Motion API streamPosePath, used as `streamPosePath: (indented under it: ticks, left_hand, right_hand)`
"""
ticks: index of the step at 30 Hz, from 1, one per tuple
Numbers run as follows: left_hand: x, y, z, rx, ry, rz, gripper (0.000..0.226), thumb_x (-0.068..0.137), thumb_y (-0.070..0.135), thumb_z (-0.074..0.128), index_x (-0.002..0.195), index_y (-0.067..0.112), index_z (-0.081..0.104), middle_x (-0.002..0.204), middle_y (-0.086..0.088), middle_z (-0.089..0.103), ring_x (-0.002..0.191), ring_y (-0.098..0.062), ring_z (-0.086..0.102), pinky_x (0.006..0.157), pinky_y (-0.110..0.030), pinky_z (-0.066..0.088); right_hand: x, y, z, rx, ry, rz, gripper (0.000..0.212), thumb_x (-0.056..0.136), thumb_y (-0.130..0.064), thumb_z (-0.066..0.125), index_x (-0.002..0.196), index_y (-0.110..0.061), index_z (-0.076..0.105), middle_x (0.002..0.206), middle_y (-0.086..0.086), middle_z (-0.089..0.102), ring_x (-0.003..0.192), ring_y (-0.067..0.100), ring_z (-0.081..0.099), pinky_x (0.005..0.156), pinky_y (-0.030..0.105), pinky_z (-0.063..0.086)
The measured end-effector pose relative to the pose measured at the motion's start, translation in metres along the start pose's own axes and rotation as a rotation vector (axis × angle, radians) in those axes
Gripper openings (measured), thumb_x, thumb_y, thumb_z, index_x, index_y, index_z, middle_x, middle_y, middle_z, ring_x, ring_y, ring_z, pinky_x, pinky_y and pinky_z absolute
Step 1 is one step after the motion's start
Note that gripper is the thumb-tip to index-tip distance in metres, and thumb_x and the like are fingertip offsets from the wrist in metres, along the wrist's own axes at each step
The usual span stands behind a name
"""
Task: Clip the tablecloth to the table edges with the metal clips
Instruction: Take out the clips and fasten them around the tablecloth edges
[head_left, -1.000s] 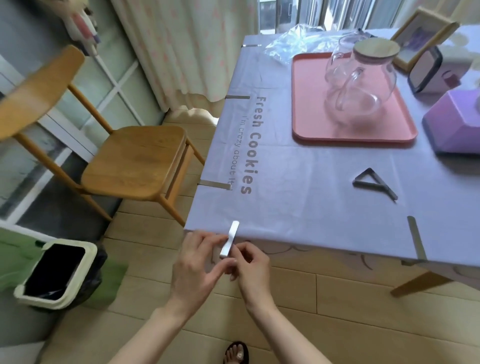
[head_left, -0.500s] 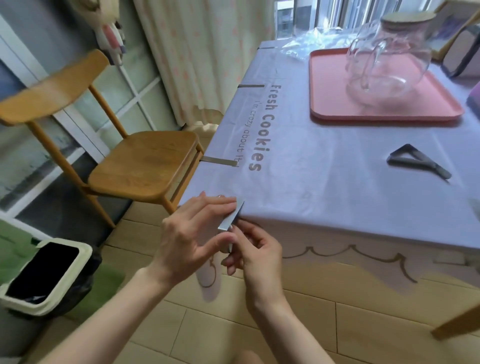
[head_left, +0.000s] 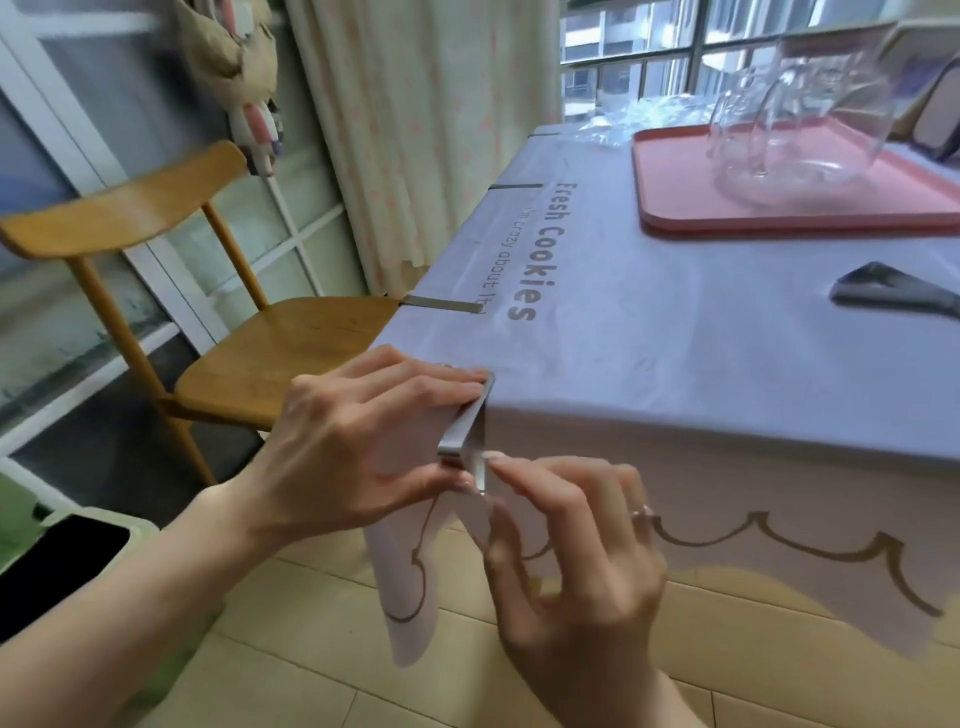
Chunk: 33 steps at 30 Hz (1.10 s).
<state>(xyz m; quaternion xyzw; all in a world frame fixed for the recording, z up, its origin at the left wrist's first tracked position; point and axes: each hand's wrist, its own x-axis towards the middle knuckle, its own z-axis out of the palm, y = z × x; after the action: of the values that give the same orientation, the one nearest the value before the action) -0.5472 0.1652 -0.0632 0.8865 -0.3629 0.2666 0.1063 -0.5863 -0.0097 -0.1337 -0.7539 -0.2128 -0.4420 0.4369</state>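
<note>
A lilac tablecloth printed "Fresh Cookies" covers the table and hangs over its front edge. At the near left corner I hold a bent metal clip. My left hand grips its upper arm, fingertips on the cloth top. My right hand pinches its lower arm against the hanging cloth. The clip's upper end touches the corner edge. Two more clips sit on the left edge. A loose clip lies on the cloth at right.
A pink tray with a glass jug stands at the back right. A wooden chair is close to the table's left side. A bin sits on the floor at lower left. Curtain and window lie behind.
The view has dropped and come nearer the corner. Both hands have carried the clip from below the front edge up onto the corner, where its upper end now meets the cloth.
</note>
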Motion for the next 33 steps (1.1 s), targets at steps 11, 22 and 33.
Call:
streamPosePath:
  ticks: [11, 22, 33]
  left_hand:
    - [-0.002, -0.004, 0.011, 0.008, 0.090, 0.072, 0.054, 0.087, 0.052, 0.056, 0.109, 0.004, 0.067, 0.117, -0.003, 0.065, 0.110, -0.020, 0.061, 0.086, -0.041, 0.052]
    - [-0.007, -0.008, 0.021, -0.046, 0.157, 0.105, 0.052, 0.091, 0.045, 0.051, 0.115, 0.000, 0.061, 0.121, -0.010, 0.062, 0.116, -0.021, 0.058, 0.088, -0.043, 0.052]
    - [-0.003, -0.009, 0.028, -0.069, 0.248, 0.111, 0.049, 0.094, 0.050, 0.045, 0.112, 0.007, 0.059, 0.112, -0.011, 0.066, 0.106, -0.022, 0.064, 0.080, -0.042, 0.055]
  right_hand:
    - [0.042, 0.058, 0.011, -0.173, -0.043, -0.849, 0.012, 0.086, -0.022, 0.069, 0.086, -0.011, 0.075, 0.095, 0.006, 0.072, 0.104, 0.024, 0.064, 0.097, 0.044, 0.046]
    - [0.046, 0.068, 0.022, -0.070, 0.124, -0.948, 0.017, 0.077, -0.024, 0.079, 0.076, -0.009, 0.073, 0.089, 0.007, 0.074, 0.094, 0.025, 0.070, 0.093, 0.045, 0.047]
    - [0.043, 0.064, 0.017, -0.032, 0.065, -0.815, 0.019, 0.085, -0.027, 0.071, 0.075, -0.011, 0.077, 0.083, 0.001, 0.073, 0.076, 0.026, 0.065, 0.091, 0.047, 0.050]
